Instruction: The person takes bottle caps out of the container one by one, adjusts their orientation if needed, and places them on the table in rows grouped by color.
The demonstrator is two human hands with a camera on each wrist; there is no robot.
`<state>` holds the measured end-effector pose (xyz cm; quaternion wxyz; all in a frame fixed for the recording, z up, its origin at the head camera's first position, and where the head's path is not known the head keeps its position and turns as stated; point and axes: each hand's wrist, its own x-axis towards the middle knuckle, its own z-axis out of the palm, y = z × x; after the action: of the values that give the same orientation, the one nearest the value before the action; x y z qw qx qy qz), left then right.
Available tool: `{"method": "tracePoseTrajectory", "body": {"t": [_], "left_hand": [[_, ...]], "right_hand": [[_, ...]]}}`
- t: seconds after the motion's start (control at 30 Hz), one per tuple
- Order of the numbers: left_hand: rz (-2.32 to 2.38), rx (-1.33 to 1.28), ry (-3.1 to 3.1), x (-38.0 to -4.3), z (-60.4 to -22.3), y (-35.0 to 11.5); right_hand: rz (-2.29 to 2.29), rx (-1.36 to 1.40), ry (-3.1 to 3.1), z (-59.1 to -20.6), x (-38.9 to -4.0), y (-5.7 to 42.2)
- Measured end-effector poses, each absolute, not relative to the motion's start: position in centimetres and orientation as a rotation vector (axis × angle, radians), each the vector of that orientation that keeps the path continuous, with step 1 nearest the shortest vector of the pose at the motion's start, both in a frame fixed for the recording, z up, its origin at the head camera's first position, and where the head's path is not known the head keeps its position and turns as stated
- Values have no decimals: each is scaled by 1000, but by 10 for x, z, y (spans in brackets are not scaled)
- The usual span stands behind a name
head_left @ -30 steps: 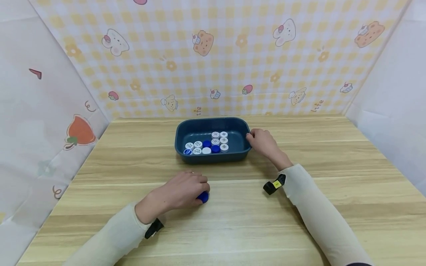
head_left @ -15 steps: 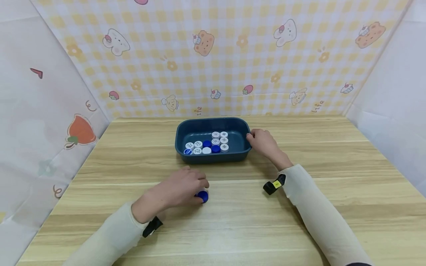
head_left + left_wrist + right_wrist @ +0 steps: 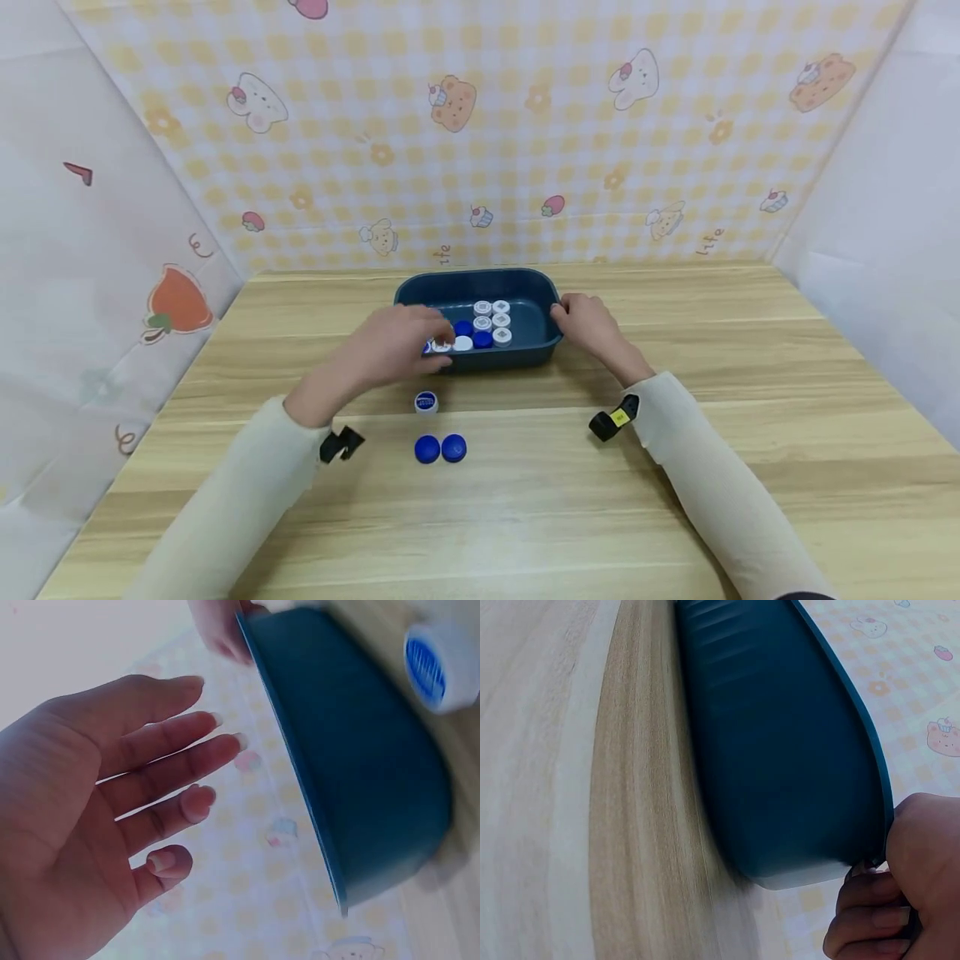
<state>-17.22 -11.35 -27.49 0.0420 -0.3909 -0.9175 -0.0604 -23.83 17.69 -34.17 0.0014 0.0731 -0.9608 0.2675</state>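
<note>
A dark teal plastic tray (image 3: 510, 358) stands at the back of the table, holding several white and blue bottle caps (image 3: 482, 323). My left hand (image 3: 390, 346) hovers over its front left edge, fingers loosely bent. In the left wrist view its palm (image 3: 60, 795) faces the camera and holds nothing. My right hand (image 3: 596, 329) grips the tray's right rim between thumb and fingers. In front of the tray sits a white piece with a blue printed top (image 3: 426, 403), perhaps stacked caps. Two blue caps (image 3: 427, 449) lie side by side nearer me.
The light wood table (image 3: 600, 517) runs up to a back wall covered in yellow checked cloth (image 3: 510, 150). Pale sheets hang along the left side (image 3: 112, 250) and right side (image 3: 885, 208). Each wrist wears a black strap.
My left hand has let go of a blue cap on the table and moved up and away to the tray's front left, uncovering the caps there. My right hand keeps its grip.
</note>
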Motion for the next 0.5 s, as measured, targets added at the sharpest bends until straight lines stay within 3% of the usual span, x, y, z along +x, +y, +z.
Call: {"method": "tracePoseTrajectory", "body": {"t": [0.23,0.5], "left_hand": [[-186,-996,-3022,-221,-270,-109],[-159,-989,-3151,-264,-270,-94]], "right_hand": [[847,222,-3021,-344,-239,178],[838,223,-3013,-343,-240,178]]}}
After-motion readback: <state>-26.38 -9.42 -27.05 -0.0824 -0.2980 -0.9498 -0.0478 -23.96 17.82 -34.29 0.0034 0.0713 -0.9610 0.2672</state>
